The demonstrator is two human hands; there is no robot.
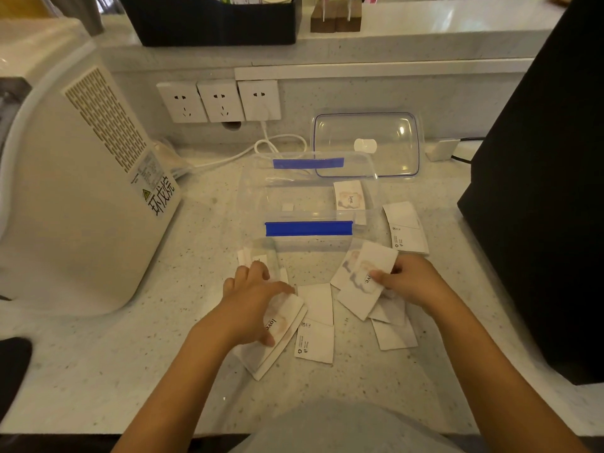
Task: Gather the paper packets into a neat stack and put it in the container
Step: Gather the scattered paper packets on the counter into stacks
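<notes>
Several white paper packets lie scattered on the pale counter in front of a clear plastic container point(255, 197) with blue clips. My left hand point(253, 297) presses on a small pile of packets point(277, 335) printed "love". My right hand point(405, 282) pinches another packet point(366, 276) by its right end, lifted slightly over more packets point(394, 335). Two loose packets point(315, 325) lie between my hands. One packet point(407, 228) rests right of the container and one point(349, 194) shows through its far right corner.
The container's clear lid point(366, 143) leans at the back wall. A white appliance point(75, 178) stands at left, a black box point(542, 178) at right. Wall sockets point(219, 99) and a white cable point(261, 148) sit behind the container.
</notes>
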